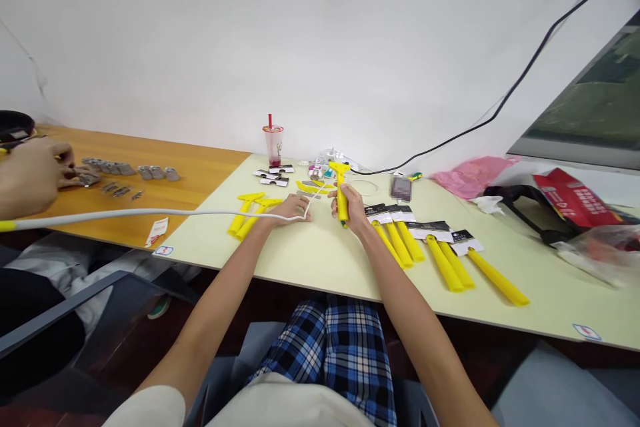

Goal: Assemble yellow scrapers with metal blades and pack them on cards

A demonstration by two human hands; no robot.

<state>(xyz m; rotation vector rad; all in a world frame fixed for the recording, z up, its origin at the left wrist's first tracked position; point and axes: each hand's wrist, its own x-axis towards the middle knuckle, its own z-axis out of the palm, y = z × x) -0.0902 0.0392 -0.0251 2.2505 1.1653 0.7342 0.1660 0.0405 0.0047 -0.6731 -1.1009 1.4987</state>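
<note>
My right hand (353, 205) is closed around the handle of a yellow T-shaped scraper (342, 199), held upright with its wide head on top. A bit of green shows below that grip; what it belongs to is hidden. On the table to the left rests my left hand (291, 208), fingers loosely bent and apart. A white cable (200, 213) crosses in front of its fingers; I cannot tell if they touch it. Left of this hand lie two more yellow scrapers (246, 212). Past both hands are yellow curved pieces (307, 187) and small parts.
Several yellow scrapers with black-and-white cards (445, 263) lie at right. Behind stand a drink cup (274, 145) and a phone-like device (401, 189). A pink bag (473, 177) and red package (575, 197) sit far right. At left, another person's hand (30, 173) handles metal parts (107, 167).
</note>
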